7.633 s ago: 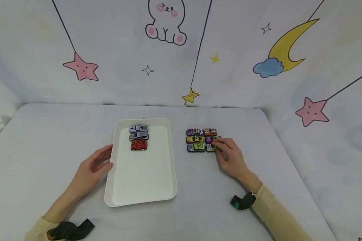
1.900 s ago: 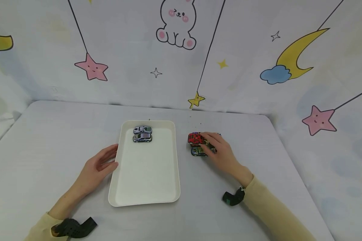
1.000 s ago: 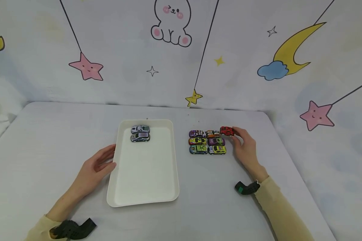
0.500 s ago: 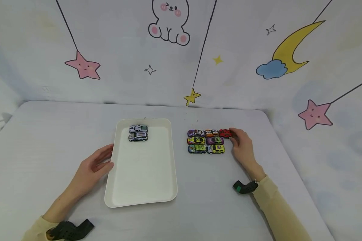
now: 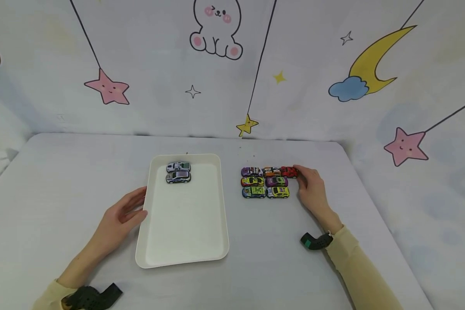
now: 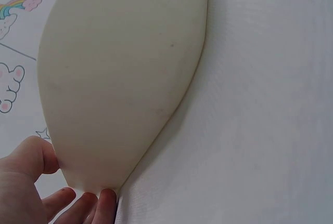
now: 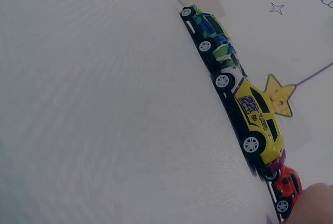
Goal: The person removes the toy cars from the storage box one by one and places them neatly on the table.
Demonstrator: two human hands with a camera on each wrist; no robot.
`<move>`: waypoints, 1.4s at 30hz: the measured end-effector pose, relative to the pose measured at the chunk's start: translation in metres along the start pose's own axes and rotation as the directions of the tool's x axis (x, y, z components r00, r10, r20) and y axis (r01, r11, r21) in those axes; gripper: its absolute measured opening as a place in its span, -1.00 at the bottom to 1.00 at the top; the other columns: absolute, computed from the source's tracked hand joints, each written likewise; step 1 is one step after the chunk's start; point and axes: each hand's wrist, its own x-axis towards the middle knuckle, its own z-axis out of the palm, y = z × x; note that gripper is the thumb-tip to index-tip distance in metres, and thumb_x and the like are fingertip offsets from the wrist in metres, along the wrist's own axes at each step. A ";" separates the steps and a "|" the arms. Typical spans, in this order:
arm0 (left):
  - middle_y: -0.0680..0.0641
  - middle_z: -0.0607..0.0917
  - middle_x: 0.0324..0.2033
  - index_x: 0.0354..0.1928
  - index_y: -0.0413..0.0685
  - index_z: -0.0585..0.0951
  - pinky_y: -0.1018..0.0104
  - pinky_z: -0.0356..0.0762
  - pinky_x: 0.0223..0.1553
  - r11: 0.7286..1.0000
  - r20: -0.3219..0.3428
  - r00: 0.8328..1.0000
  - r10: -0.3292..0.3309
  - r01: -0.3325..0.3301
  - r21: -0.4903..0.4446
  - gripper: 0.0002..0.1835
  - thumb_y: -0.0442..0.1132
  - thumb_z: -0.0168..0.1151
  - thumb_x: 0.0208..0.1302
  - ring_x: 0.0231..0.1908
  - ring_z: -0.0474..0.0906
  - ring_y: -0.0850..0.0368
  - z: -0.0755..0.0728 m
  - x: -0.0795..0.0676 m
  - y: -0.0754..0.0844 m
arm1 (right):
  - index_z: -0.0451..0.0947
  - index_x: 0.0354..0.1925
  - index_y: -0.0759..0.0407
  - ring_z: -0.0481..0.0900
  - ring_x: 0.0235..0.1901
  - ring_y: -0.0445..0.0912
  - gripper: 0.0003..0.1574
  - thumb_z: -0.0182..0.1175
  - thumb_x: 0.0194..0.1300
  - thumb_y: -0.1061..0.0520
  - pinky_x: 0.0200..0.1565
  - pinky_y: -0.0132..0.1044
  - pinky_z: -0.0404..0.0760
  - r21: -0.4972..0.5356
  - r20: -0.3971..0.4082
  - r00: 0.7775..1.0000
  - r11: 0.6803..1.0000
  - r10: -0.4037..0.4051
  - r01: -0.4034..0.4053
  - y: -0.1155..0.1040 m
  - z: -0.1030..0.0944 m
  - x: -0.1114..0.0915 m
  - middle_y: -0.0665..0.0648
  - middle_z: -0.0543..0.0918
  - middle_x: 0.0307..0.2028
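Observation:
In the head view, my left hand (image 5: 116, 219) rests its relaxed fingers against the left wall of a white tray (image 5: 182, 224); thumb and fingertips touch the tray's outer side (image 6: 119, 78) in the left wrist view. At the tray's back left lie two toy cars, a white one (image 5: 178, 166) and a silver one (image 5: 178, 177). My right hand (image 5: 313, 191) pinches the right end of a red toy car (image 5: 289, 172) with black spots, at the right end of the back row. Its other fingers are largely hidden. In the right wrist view, the red car shows beside a fingertip.
Left of the red car stand a purple-and-white car (image 5: 252, 172) and an orange one (image 5: 272, 172). In front of them are two more rows, with a yellow car (image 5: 252, 181), a purple-green car (image 5: 277, 181), a green-blue car (image 5: 253, 192) and a yellow-white car (image 5: 277, 192).
The red car was in the tray; my right hand carried it over the rows and set it down beside the orange car. Over the last half second little moves. My left hand stays at the tray.

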 end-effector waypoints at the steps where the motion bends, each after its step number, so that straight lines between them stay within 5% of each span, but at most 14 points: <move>1: -0.09 0.47 0.35 0.42 -0.29 0.32 0.65 0.54 0.07 1.000 -0.002 1.000 0.000 0.000 0.002 -0.40 -0.48 0.19 0.36 0.24 0.41 0.51 0.000 0.000 0.000 | 0.55 0.17 0.37 0.54 -0.02 0.24 -0.50 0.12 0.27 0.54 -0.05 0.13 0.54 0.003 -0.001 1.000 1.000 0.000 0.000 0.000 0.000 0.000 0.38 0.66 0.03; 11: -0.09 0.47 0.35 0.43 -0.26 0.32 0.65 0.54 0.08 1.000 0.000 1.000 -0.002 0.002 0.000 -0.39 -0.48 0.19 0.37 0.24 0.42 0.50 0.000 0.000 -0.001 | 0.55 0.16 0.38 0.55 -0.05 0.22 -0.50 0.06 0.27 0.54 -0.13 0.05 0.51 0.007 -0.003 1.000 1.000 0.004 -0.004 -0.003 -0.001 0.000 0.38 0.67 0.02; 25: -0.32 0.42 0.35 0.44 -0.24 0.31 0.66 0.53 0.08 1.000 0.003 1.000 -0.017 0.017 0.010 -0.39 -0.46 0.19 0.38 0.23 0.40 0.54 0.000 0.000 0.003 | 0.53 0.17 0.39 0.53 0.02 0.27 -0.47 0.08 0.23 0.54 0.03 0.21 0.51 0.025 -0.027 1.000 1.000 0.008 -0.008 -0.005 -0.003 0.000 0.40 0.64 0.01; 32: -0.28 0.43 0.35 0.44 -0.24 0.31 0.66 0.53 0.08 1.000 0.007 1.000 -0.016 0.016 0.012 -0.40 -0.46 0.18 0.38 0.23 0.40 0.53 0.000 0.000 0.002 | 0.53 0.18 0.39 0.53 0.05 0.27 -0.45 0.09 0.21 0.54 0.06 0.21 0.52 0.045 -0.029 1.000 0.999 0.010 -0.009 -0.005 -0.002 -0.002 0.40 0.63 0.02; 42: -0.34 0.42 0.35 0.44 -0.24 0.31 0.65 0.53 0.09 1.000 0.009 1.000 -0.014 0.014 -0.004 -0.39 -0.47 0.18 0.38 0.23 0.40 0.53 0.001 0.001 0.001 | 0.54 0.19 0.33 0.48 0.12 0.23 -0.44 0.12 0.21 0.51 0.14 0.18 0.48 0.056 -0.117 0.992 0.997 -0.040 0.047 -0.016 -0.009 0.001 0.35 0.60 0.11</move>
